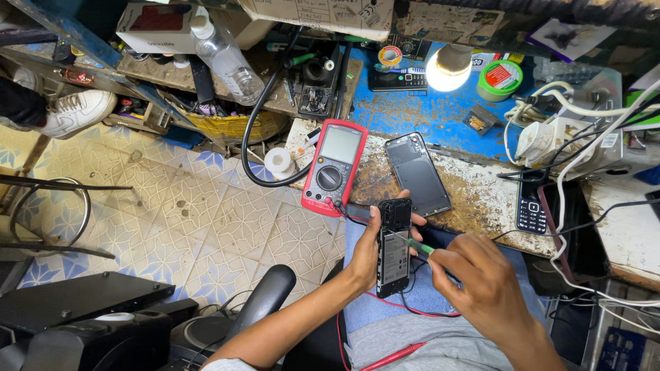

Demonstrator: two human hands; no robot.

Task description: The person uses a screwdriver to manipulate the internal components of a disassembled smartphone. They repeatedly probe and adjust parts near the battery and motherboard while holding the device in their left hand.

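Left hand (366,249) grip clamped on opened phone (394,247), over my lap, just off desk (481,196) edge. Phone long axis runs away from me. Right hand (481,285) grip pinched on green-tipped tool (419,246), tip touching phone's right edge. Red multimeter (335,167) beyond.

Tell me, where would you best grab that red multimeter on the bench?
Probably by the long sides of the red multimeter, coming from above. It lies flat, face up, on the bench, so its narrow rubbery edges are free; the leads plug in at its near end.
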